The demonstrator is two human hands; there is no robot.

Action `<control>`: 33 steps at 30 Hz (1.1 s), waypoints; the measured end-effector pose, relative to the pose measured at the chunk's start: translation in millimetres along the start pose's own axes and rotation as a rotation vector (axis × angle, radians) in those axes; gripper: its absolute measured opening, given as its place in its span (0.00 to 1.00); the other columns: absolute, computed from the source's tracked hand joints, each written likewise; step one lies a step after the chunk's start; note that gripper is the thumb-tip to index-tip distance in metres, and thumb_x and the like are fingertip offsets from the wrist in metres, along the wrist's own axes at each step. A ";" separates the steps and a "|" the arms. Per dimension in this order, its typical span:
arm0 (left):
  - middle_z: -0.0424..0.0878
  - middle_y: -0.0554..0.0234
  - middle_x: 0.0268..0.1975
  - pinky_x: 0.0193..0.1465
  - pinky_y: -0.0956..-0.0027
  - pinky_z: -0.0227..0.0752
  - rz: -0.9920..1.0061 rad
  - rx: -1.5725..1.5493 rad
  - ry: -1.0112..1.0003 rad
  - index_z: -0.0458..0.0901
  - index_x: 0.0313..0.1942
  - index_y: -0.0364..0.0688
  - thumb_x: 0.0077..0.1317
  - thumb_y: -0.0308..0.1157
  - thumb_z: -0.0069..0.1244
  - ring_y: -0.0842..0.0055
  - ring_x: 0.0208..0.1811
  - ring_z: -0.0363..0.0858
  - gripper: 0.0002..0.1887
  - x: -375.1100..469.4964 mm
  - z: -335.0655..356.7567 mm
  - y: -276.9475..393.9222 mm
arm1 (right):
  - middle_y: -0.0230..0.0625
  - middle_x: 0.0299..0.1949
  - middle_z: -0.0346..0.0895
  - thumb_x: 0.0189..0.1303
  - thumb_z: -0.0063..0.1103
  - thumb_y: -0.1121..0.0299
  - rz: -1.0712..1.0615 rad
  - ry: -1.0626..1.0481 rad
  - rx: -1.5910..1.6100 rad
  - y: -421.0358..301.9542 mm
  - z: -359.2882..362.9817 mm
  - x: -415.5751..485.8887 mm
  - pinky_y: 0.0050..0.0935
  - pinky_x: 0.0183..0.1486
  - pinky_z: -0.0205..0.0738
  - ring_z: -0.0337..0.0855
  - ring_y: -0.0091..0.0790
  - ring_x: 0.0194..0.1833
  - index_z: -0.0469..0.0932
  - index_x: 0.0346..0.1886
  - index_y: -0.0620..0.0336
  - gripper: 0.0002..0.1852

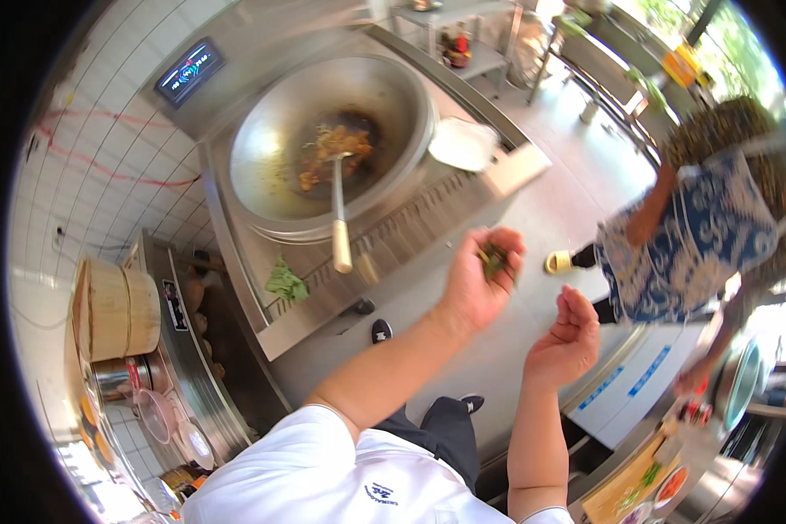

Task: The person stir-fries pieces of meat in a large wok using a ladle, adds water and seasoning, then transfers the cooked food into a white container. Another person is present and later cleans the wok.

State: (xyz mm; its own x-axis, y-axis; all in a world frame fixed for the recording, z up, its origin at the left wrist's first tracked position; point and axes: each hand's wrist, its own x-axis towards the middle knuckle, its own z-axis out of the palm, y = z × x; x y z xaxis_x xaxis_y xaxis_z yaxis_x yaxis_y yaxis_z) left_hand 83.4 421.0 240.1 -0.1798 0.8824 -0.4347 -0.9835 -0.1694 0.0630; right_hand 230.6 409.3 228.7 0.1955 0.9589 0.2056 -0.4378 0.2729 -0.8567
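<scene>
My left hand is cupped around some small dark-green and brown leafy pieces, held over the floor in front of the stove edge. To its right is my right hand, raised apart from it with the fingers curled; whether anything lies inside them is hidden. Ahead on the left, a large wok sits in a steel stove. Browned food lies in its bottom. A ladle or spatula with a pale wooden handle rests in the wok, its handle extending over the near rim.
A white dish stands right of the wok, and a green leaf lies on the stove's near left corner. Another person stands close on the right. Behind that side, a counter carries a cutting board. A wooden steamer barrel stands left.
</scene>
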 end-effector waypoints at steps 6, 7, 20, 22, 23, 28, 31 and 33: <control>0.83 0.54 0.37 0.44 0.70 0.80 0.695 0.216 0.027 0.79 0.38 0.34 0.71 0.34 0.44 0.70 0.38 0.82 0.12 51.6 21.9 280.0 | 0.44 0.45 0.83 0.72 0.45 0.76 0.128 -0.466 -0.170 94.4 186.0 -28.2 0.30 0.55 0.76 0.83 0.33 0.49 0.79 0.50 0.72 0.13; 0.82 0.53 0.38 0.46 0.69 0.80 0.760 0.243 0.088 0.79 0.38 0.33 0.72 0.35 0.44 0.69 0.39 0.81 0.13 71.6 16.2 321.1 | 0.40 0.44 0.83 0.71 0.47 0.79 0.165 -0.552 -0.259 113.2 205.1 -31.9 0.28 0.55 0.76 0.82 0.30 0.47 0.79 0.50 0.70 0.12; 0.80 0.49 0.60 0.70 0.64 0.62 0.717 0.906 0.549 0.76 0.63 0.36 0.73 0.47 0.46 0.66 0.64 0.76 0.26 13.3 -76.3 539.7 | 0.47 0.65 0.67 0.56 0.60 0.69 -0.703 -2.064 -1.044 237.2 311.3 -39.2 0.39 0.55 0.76 0.72 0.47 0.57 0.77 0.56 0.52 0.22; 0.83 0.53 0.56 0.64 0.69 0.69 0.790 0.871 0.623 0.78 0.60 0.36 0.76 0.44 0.45 0.72 0.57 0.81 0.23 -35.1 -100.7 518.6 | 0.46 0.57 0.75 0.60 0.60 0.67 -0.846 -1.852 -0.822 239.0 327.0 -6.3 0.36 0.51 0.77 0.77 0.43 0.51 0.77 0.53 0.59 0.17; 0.83 0.53 0.54 0.61 0.71 0.72 0.852 0.868 0.636 0.79 0.58 0.35 0.76 0.43 0.45 0.74 0.54 0.82 0.21 -58.1 -114.9 504.9 | 0.44 0.54 0.77 0.62 0.61 0.66 -0.288 -1.656 -0.737 240.6 342.2 20.2 0.35 0.51 0.77 0.78 0.40 0.49 0.77 0.52 0.60 0.16; 0.83 0.63 0.38 0.51 0.74 0.75 1.031 0.865 0.950 0.81 0.51 0.35 0.76 0.37 0.46 0.79 0.46 0.83 0.15 -142.6 -199.0 394.5 | 0.32 0.35 0.81 0.61 0.66 0.72 0.389 -0.861 -0.490 227.0 418.2 142.9 0.23 0.36 0.81 0.82 0.24 0.34 0.82 0.38 0.63 0.06; 0.83 0.63 0.37 0.45 0.73 0.74 1.007 1.057 1.167 0.81 0.48 0.36 0.75 0.37 0.48 0.79 0.40 0.80 0.13 -186.8 -257.2 303.7 | 0.35 0.36 0.79 0.61 0.64 0.73 0.429 -0.749 -0.646 235.8 447.9 179.2 0.25 0.36 0.84 0.80 0.26 0.33 0.80 0.44 0.66 0.10; 0.84 0.60 0.38 0.42 0.72 0.74 0.882 0.860 1.355 0.81 0.46 0.36 0.74 0.36 0.48 0.77 0.37 0.79 0.13 -205.6 -302.8 244.7 | 0.36 0.38 0.78 0.61 0.63 0.74 0.463 -0.774 -0.660 250.2 449.6 192.3 0.26 0.37 0.84 0.81 0.28 0.35 0.78 0.47 0.67 0.12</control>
State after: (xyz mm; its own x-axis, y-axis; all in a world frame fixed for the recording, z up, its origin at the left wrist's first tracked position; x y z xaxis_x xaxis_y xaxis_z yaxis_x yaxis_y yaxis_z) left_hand -114.9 65.2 72.9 -0.8831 -0.3247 -0.3385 -0.4352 0.2979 0.8496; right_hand -236.0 696.7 266.6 -0.5653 0.8100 -0.1559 0.2699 0.0031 -0.9629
